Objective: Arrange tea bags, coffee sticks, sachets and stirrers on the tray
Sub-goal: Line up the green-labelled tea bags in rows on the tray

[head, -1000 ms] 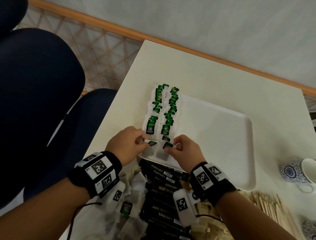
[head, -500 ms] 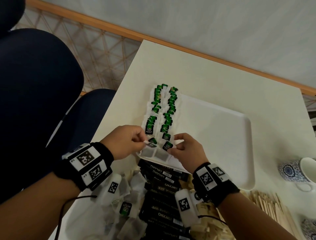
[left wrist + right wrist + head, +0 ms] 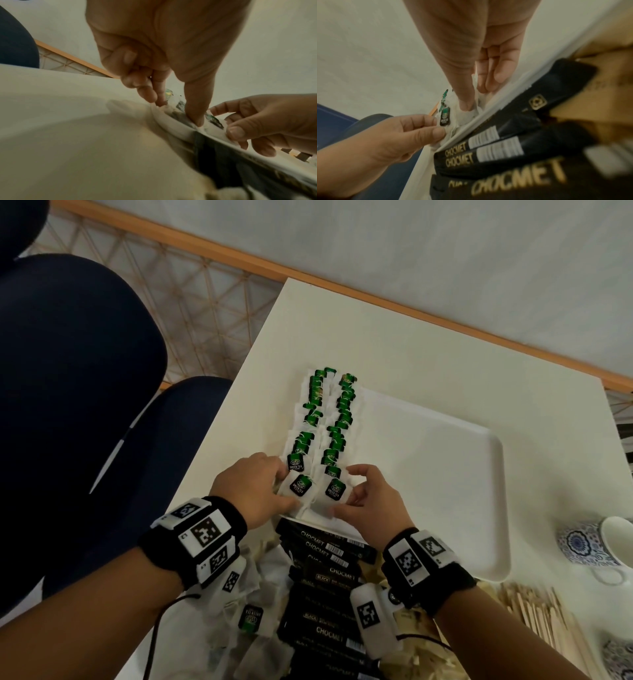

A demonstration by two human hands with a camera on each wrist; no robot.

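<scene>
From the head view, two tea bags (image 3: 317,491) are seen at the near end of the tray (image 3: 445,474). From the left wrist view, one soft, light bag is pinched by the left hand (image 3: 163,67). From the right wrist view, the other is pinched by the right hand (image 3: 471,54). The paper corners are best held, gently.

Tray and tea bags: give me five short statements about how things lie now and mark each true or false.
1. The tea bags lie in two rows along the tray's left side. True.
2. The left hand and right hand each touch a tea bag at the tray's near end. True.
3. The black coffee sticks lie on the tray. False: they are piled on the table in front of it.
4. The wooden stirrers are on the tray. False: they lie off it, by its near right corner.
5. A patterned mug stands right of the tray. True.
</scene>
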